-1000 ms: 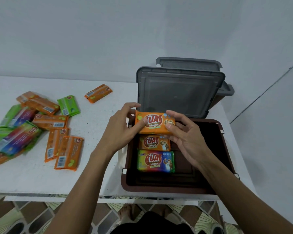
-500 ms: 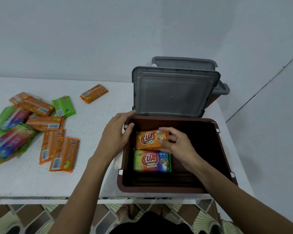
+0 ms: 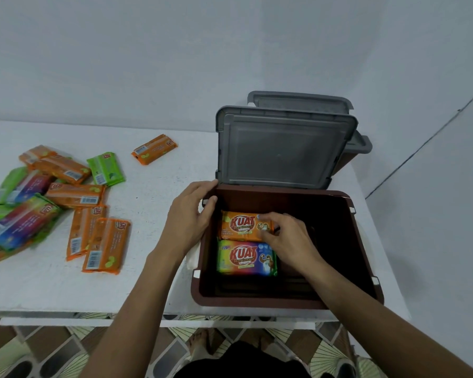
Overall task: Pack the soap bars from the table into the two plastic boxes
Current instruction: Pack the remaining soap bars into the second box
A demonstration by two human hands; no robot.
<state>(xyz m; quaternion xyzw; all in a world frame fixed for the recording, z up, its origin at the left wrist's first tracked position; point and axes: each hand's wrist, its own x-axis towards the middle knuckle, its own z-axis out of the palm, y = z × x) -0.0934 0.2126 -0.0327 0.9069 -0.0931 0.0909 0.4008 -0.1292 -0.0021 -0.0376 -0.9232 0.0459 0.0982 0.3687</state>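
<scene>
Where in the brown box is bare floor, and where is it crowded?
Bare: the brown box floor right of the orange bar and multicoloured bar, up to the right wall. Crowded: the left column, where the right hand grips the orange bar.

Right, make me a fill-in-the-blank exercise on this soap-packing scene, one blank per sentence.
1. The orange soap bar is held by the ___ hand.
2. The left hand rests on the rim of the ___ box.
3. Loose soap bars lie on the table to the box's ___.
4. The box's raised lid is coloured ___.

Missing words: right; brown; left; grey.
</scene>
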